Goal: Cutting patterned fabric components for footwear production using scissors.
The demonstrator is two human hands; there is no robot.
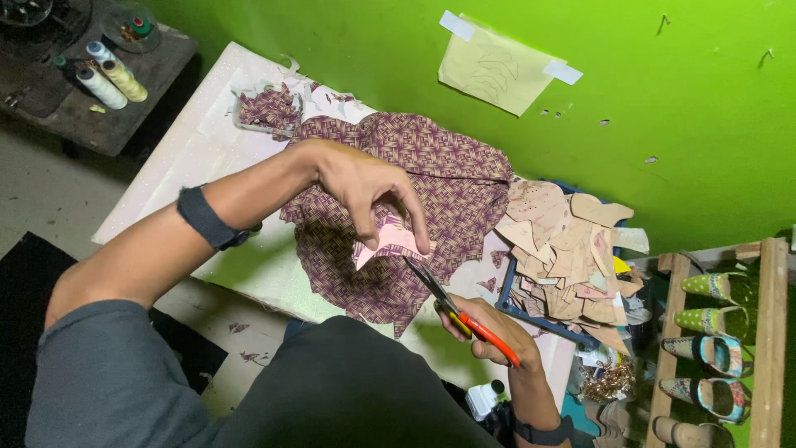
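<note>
Two hands work over the bench (207,141). Left hand (361,187) hangs above the fabric, wrist bent; fingers (414,220) closed in a pinch on a pink pattern piece (390,241) w/ the purple woven fabric (431,178) under it. Right hand (489,336) is closed round the orange handles of the scissors (456,311); blades part-open, tips at the lower edge of the pink piece.

Location: pink piece sits approx. mid-bench, lifted at the pinch, lying on the front fold of the fabric. Fabric is spread across the bench and drapes over the near edge.

Handling (judgement):
- Fabric: light, soft, limp; it wrinkles and shifts readily. Hold close to the cut line so it stays taut.
- Pink piece: thin, light, looks like card or paper, stiffer than the cloth, but it will crease if bent. Pinch near the edge, clear of the blades.
- Scissors: rigid, sharp; hold by handles only.

Nearby: stack of tan cut pieces (564,249) to the right, on a blue tray (531,319); small tray of purple offcuts (267,109) at the far end; thread spools (112,79) on a dark side table; patterned shoes (705,348) on a wooden rack (767,348); paper sketch (493,70) taped to the green wall (680,99).
</note>
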